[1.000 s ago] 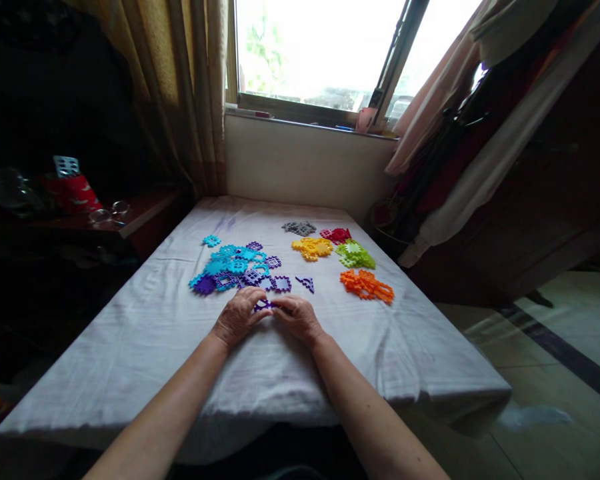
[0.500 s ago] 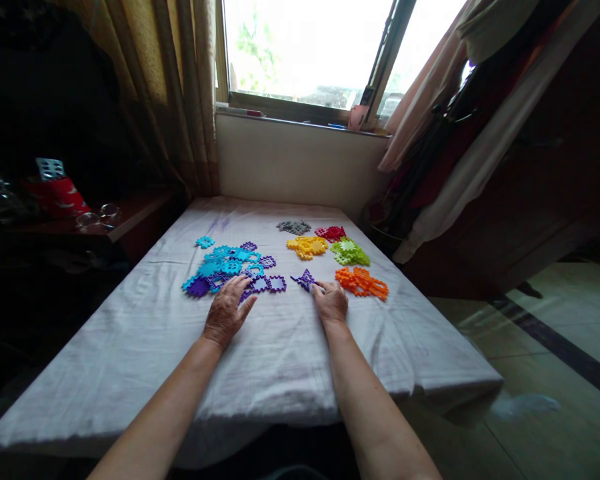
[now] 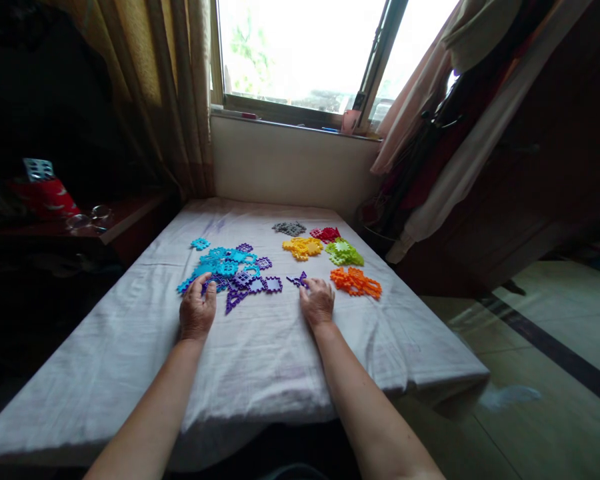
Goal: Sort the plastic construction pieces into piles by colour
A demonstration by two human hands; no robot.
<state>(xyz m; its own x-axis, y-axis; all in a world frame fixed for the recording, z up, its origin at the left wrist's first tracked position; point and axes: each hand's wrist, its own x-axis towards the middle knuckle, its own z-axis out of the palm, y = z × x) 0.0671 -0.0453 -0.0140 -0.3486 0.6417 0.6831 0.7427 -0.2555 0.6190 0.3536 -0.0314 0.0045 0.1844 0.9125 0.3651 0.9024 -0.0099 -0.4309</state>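
Note:
My left hand [image 3: 199, 310] is at the near left edge of a pile of toothed, flat plastic building pieces. Its thumb stands apart from its curled fingers, which touch the pile's edge; nothing held shows. Light blue pieces [image 3: 220, 259] mix there with purple ones, including a purple square frame [image 3: 273, 285] and a purple triangle frame [image 3: 234, 302]. Right of that pile, my right hand [image 3: 318, 301] has its fingers closed on a small purple piece [image 3: 297, 279] low over the cloth. The fingers hide part of this piece.
Orange pieces [image 3: 355, 282] lie right of my right hand. Behind are heaps of green [image 3: 345, 253], yellow [image 3: 303, 249], red [image 3: 325, 235] and grey pieces [image 3: 289, 229]. A lone blue piece [image 3: 200, 244] sits at the left. White cloth [image 3: 260, 367] covers the table.
My left hand has moved left across the pile, uncovering the purple triangle frame. The purple piece at my right hand looks lower and flatter. The whole view has shifted slightly.

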